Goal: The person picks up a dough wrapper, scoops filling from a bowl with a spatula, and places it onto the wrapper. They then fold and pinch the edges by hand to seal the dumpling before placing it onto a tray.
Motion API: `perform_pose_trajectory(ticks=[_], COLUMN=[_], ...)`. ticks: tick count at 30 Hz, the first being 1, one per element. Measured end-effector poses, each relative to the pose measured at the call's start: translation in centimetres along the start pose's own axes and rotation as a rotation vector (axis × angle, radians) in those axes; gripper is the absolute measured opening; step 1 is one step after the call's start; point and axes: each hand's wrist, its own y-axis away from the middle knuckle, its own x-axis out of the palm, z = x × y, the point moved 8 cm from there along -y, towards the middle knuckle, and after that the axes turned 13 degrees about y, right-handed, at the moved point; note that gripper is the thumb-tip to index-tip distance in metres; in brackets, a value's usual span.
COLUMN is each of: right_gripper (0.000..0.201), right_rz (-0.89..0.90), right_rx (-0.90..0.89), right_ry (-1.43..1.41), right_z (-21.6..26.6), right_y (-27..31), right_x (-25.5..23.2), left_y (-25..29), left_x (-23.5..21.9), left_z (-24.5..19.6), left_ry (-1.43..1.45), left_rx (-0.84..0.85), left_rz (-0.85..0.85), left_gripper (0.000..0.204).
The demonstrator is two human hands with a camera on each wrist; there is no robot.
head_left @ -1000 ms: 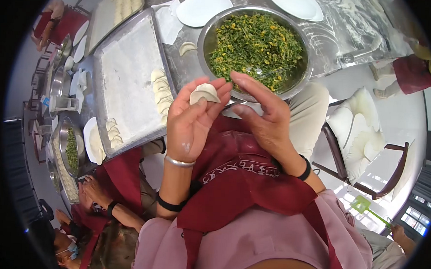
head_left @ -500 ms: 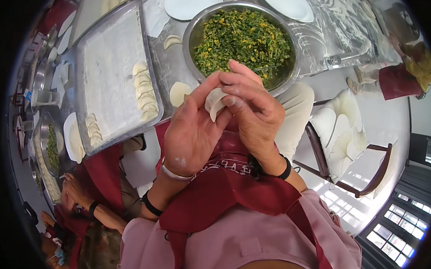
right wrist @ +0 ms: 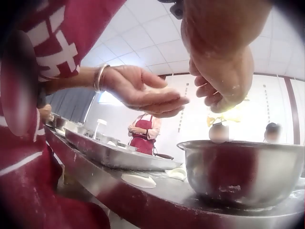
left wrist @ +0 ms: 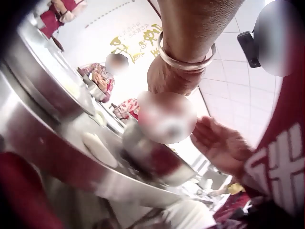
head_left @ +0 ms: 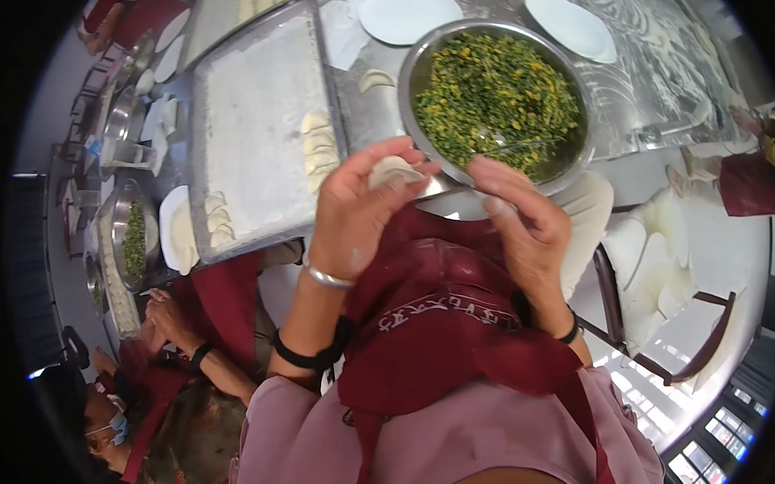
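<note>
Left hand: we see it palm up over the table edge, fingers curled around a folded dumpling that lies across the fingertips. A metal bangle sits on that wrist, with a black band lower on the forearm. Right hand: we record it just beside the left, apart from the dumpling, fingers loosely bent and floury, holding nothing. The dumpling sits just in front of the steel bowl, which holds chopped green and yellow filling. Left of the bowl we note a floured metal tray with a row of finished dumplings along its near edge. One loose dumpling lies between tray and bowl. White plates stand behind.
</note>
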Motion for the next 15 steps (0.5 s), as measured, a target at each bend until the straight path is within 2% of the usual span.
perform_pose_trajectory(ticks=[2, 8, 13, 15], right_gripper=[0.022, 0.016, 0.016, 0.016], right_rz=[0.020, -0.003, 0.004, -0.002], right_rx=[0.051, 0.316, 0.406, 0.419], right_ry=[-0.054, -0.120, -0.063, -0.058], right_z=[-0.8, -2.0, -2.6, -2.4], right_y=[1.1, 4.9, 6.8, 6.9], right_x=[-0.5, -1.7, -2.3, -2.4], left_y=[-1.7, -8.3, -12.6, -14.0], left_x=[-3.7, -16.9, -21.4, -21.9], left_z=[-2.4, -9.5, -10.1, -9.3], left_ry=[-0.176, -0.597, -0.843, -0.880], left_rx=[0.082, 0.300, 0.276, 0.262], left_rz=[-0.105, -0.362, -0.415, -0.372], left_gripper=[0.037, 0.035, 0.032, 0.032])
